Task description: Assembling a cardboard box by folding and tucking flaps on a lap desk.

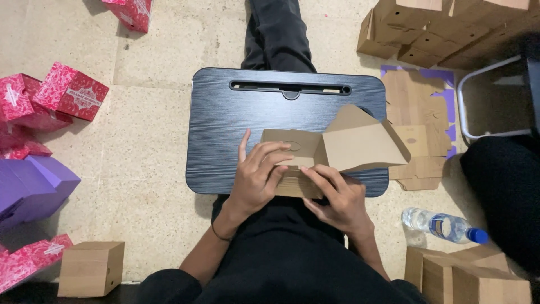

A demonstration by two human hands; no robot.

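Brown cardboard, a flat-cut box blank (332, 147) half folded, lies on the near edge of the small black lap table (225, 129) across my legs, its near end over my lap. My left hand (256, 180) lies over its left part, fingers curled down on a panel, thumb out of sight beneath them, so that grip is closed lightly on the card. My right hand (337, 197) presses the near flap from the right, fingers bent onto the fold, holding the same piece. One large panel stands up and leans away toward the right. I judge the card to be light and fairly stiff, bending cleanly only along its scored lines, and easily creased if pinched mid-panel; the best hold looks to be at the edges beside a fold, with fingers flat. Just right of the table, more flat blanks (419, 112) lie stacked on the tiled floor (152, 112), with a purple sheet showing under them. Folded brown boxes (439, 28) are piled at the far right, more (467, 276) by my right knee, and a single one (90, 267) at near left. Red patterned boxes (53, 95) and purple ones (34, 186) sit to the left. A plastic water bottle (444, 225) with a blue cap lies at right.
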